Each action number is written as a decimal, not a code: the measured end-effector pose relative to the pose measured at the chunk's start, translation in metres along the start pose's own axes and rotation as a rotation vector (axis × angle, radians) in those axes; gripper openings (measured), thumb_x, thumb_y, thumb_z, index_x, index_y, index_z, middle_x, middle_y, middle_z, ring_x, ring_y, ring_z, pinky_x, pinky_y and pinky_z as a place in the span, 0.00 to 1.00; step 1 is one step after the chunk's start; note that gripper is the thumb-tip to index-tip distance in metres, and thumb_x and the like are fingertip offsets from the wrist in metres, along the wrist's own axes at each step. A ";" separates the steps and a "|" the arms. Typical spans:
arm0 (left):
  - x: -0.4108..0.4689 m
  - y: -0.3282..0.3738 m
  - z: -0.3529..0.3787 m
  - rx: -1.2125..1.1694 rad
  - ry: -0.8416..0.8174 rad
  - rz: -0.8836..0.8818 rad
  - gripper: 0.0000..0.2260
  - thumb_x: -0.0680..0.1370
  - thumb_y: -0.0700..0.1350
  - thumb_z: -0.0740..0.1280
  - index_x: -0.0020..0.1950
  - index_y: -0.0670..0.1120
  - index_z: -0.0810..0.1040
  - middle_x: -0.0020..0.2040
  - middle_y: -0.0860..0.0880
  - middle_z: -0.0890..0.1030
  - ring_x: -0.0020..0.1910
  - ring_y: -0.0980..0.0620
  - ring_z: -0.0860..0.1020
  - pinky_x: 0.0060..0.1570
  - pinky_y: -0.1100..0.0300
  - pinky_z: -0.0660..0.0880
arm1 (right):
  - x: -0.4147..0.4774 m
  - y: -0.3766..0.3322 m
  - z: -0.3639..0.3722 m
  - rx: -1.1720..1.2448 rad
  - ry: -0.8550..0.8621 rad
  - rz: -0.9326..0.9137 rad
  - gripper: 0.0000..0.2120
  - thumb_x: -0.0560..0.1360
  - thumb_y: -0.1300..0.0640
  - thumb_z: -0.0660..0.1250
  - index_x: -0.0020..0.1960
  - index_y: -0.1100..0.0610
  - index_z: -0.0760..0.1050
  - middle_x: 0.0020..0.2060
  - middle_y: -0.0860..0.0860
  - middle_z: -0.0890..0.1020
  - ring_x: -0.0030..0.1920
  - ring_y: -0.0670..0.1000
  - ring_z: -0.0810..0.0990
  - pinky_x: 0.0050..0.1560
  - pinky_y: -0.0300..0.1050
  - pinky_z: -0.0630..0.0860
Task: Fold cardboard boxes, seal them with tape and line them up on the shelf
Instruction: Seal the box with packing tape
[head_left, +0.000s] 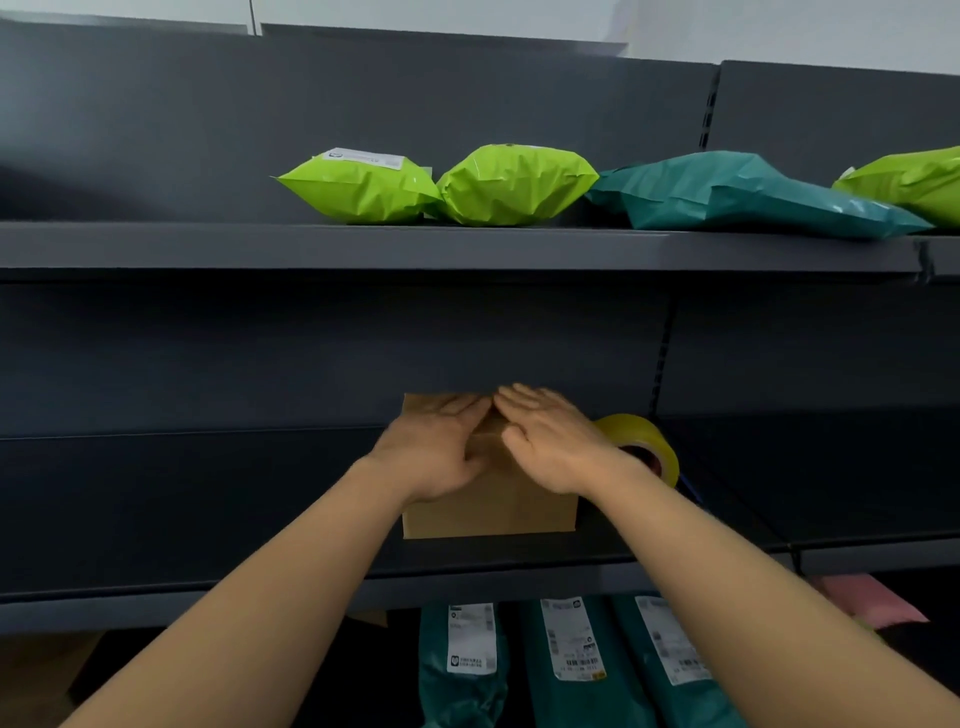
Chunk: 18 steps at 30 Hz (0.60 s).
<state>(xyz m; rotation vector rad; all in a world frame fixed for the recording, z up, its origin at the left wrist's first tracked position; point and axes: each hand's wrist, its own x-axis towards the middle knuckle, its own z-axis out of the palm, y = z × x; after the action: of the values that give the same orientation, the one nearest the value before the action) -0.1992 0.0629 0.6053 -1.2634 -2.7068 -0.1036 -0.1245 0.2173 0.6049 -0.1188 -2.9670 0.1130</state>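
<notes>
My left hand (441, 447) and right hand (550, 441) press flat, fingers straight, on the box (488, 512) on the shelf (208, 519), tape (644, 441) just beside it. Lifting one hand for tape may let the flaps spring up

We face a dark grey shelving unit. On its upper shelf (311, 249), a row of mailer bags runs from the middle to the right end: a labelled lime bag (363, 189) touching a plain lime bag (514, 187), then a teal bag (737, 200) and a third lime bag (909, 182), cut off by the frame. On the middle shelf (208, 519), a cardboard box (488, 512) stands near the front edge, with a roll of yellow tape (644, 436) just beside it on the right. Below, we see teal parcels (462, 675) with white labels and a pink parcel (867, 603).
</notes>
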 end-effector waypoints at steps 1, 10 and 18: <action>0.001 0.004 0.001 -0.010 0.002 0.022 0.30 0.82 0.58 0.56 0.81 0.49 0.50 0.80 0.50 0.53 0.78 0.51 0.56 0.75 0.57 0.55 | 0.002 -0.005 0.002 -0.001 -0.008 -0.017 0.27 0.83 0.48 0.44 0.79 0.56 0.49 0.79 0.51 0.51 0.78 0.48 0.49 0.77 0.43 0.47; -0.016 -0.028 0.010 -0.052 0.039 -0.134 0.31 0.81 0.63 0.48 0.80 0.49 0.53 0.80 0.52 0.54 0.78 0.53 0.53 0.75 0.57 0.51 | -0.014 0.032 0.012 0.089 0.055 0.059 0.26 0.83 0.48 0.46 0.79 0.56 0.51 0.78 0.49 0.52 0.78 0.46 0.50 0.75 0.40 0.47; -0.002 -0.004 0.007 0.143 0.094 -0.082 0.30 0.80 0.65 0.50 0.76 0.49 0.63 0.77 0.48 0.64 0.75 0.48 0.62 0.76 0.48 0.50 | -0.011 0.031 0.011 0.101 0.111 0.025 0.26 0.83 0.46 0.47 0.78 0.56 0.56 0.78 0.50 0.55 0.78 0.47 0.50 0.76 0.42 0.45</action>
<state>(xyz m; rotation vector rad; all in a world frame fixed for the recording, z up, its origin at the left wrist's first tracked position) -0.2018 0.0599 0.5982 -1.0806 -2.6337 0.0202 -0.1130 0.2466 0.5894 -0.1437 -2.8431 0.2509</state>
